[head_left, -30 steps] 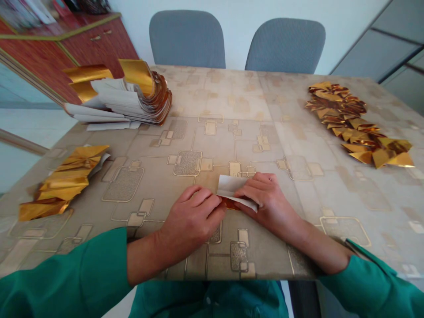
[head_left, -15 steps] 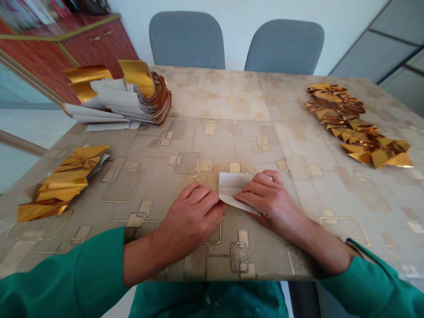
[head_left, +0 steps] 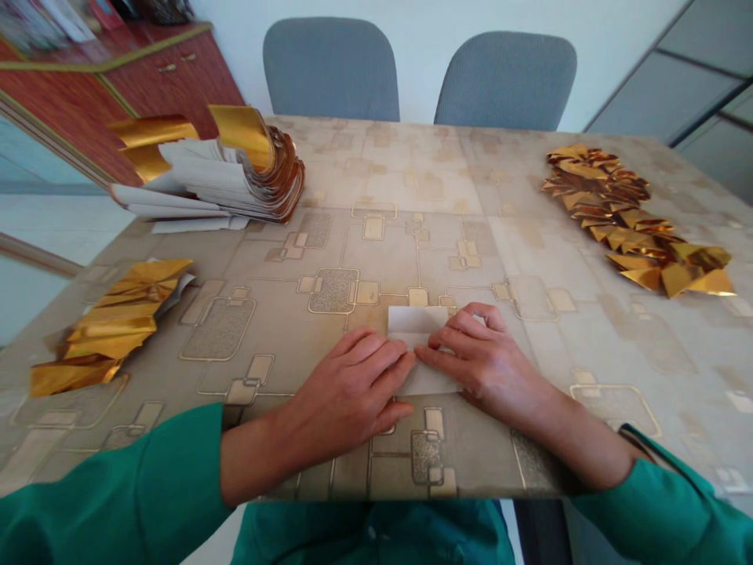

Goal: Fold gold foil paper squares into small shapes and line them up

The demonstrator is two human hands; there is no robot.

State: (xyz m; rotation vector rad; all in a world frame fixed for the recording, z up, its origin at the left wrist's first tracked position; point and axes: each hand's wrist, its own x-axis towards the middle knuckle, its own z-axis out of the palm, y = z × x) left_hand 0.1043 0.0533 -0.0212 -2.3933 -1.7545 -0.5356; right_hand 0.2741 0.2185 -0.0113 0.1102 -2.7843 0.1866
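Note:
A small sheet of paper (head_left: 416, 318), white side up, lies on the table in front of me with a crease across it. My left hand (head_left: 356, 383) rests on its left part, fingertips pressing near the crease and thumb spread apart on the near side. My right hand (head_left: 476, 353) covers the right end of the sheet. Its bent fingers hold the paper against the table, index fingertip close to my left fingertips. The right thumb is mostly hidden.
A tall stack of gold-faced paper sheets (head_left: 205, 176) stands at the back left. Folded gold papers (head_left: 114, 326) lie at the left, and a row of folded gold pieces (head_left: 635, 220) at the right. The patterned tablecloth (head_left: 376, 259) covers the table; two grey chairs (head_left: 330, 71) stand behind.
The near flap of the paper, raised before, now lies flatter on the table. My left hand has moved slightly right onto the sheet, its thumb now spread away from the fingers.

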